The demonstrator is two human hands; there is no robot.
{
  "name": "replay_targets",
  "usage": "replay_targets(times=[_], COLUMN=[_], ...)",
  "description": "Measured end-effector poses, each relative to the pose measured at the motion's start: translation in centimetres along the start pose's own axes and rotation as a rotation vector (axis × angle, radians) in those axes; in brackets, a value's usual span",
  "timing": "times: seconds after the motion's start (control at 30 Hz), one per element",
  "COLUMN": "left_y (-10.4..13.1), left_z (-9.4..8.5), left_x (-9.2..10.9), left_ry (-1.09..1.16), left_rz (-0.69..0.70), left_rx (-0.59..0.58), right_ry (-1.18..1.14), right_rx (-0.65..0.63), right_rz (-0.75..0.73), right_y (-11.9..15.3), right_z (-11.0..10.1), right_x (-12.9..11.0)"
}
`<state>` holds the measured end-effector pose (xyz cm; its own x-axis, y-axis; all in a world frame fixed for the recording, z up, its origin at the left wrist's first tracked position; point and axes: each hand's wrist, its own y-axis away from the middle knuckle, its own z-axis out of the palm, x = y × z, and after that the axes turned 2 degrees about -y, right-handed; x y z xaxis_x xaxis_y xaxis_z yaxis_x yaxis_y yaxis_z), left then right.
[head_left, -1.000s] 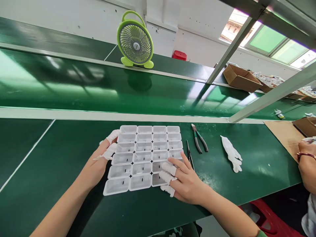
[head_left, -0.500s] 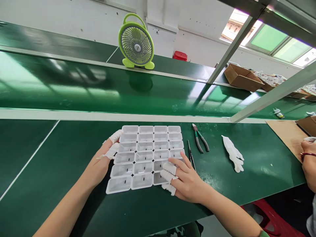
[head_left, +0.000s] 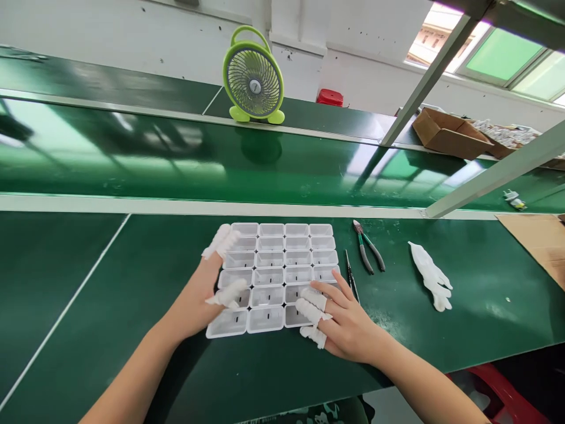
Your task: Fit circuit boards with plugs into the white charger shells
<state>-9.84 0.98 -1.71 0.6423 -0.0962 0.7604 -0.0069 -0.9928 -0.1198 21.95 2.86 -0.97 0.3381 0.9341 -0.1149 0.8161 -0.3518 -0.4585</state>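
A white plastic tray (head_left: pixel 271 277) with rows of small rectangular compartments lies on the green bench. Small dark marks or bits show in many compartments; I cannot make out which. My left hand (head_left: pixel 200 288) is at the tray's left edge, thumb and fingers spread apart over the outer compartments. White wraps cover its visible fingertips. My right hand (head_left: pixel 339 321) rests over the near right corner, fingers spread, several of them wrapped in white. It hides some compartments there. Black tweezers (head_left: pixel 352 277) lie just right of the tray, beside green-and-grey cutting pliers (head_left: pixel 367 247).
A white glove (head_left: pixel 430 275) lies on the bench at right, near a cardboard sheet (head_left: pixel 534 241). A green fan (head_left: pixel 253 79) stands on the raised shelf behind. Open cardboard boxes (head_left: pixel 452 134) sit at the back right. A slanted metal post (head_left: pixel 494 171) crosses the right side.
My left hand has shifted from the tray's outer left edge onto its left compartments, with thumb and fingers wider apart. My right hand stays over the near right corner. The view has turned slightly left.
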Motion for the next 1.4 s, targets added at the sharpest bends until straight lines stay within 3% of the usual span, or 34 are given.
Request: replay_targets(times=[0.1, 0.17, 0.3, 0.63, 0.77, 1.23, 1.4], left_y=[0.8, 1.0, 1.1, 2.1, 2.0, 2.0, 1.9], left_z=[-0.2, -0.2, -0.2, 0.2, 0.6, 0.5, -0.5], left_x=[0.9, 1.3, 1.6, 2.9, 3.0, 2.8, 2.9], left_ry=[-0.072, -0.120, -0.196, -0.521, -0.544, -0.561, -0.450], left_rz=[0.134, 0.179, 0.256, 0.599, 0.632, 0.633, 0.502], left_rx=[-0.157, -0.199, -0.145, -0.039, 0.014, -0.012, -0.073], right_ry=[-0.018, -0.025, -0.002, -0.006, -0.006, 0.012, 0.012], right_rx=[0.020, 0.023, 0.023, 0.031, 0.044, 0.055, 0.046], right_rz=[-0.005, -0.010, -0.014, -0.011, -0.013, -0.013, -0.020], right_y=[-0.4, -0.6, -0.7, -0.1, -0.2, -0.4, -0.5], right_z=[-0.2, -0.3, -0.3, 0.2, 0.1, 0.0, -0.1], right_x=[0.1, 0.1, 0.1, 0.3, 0.3, 0.2, 0.2])
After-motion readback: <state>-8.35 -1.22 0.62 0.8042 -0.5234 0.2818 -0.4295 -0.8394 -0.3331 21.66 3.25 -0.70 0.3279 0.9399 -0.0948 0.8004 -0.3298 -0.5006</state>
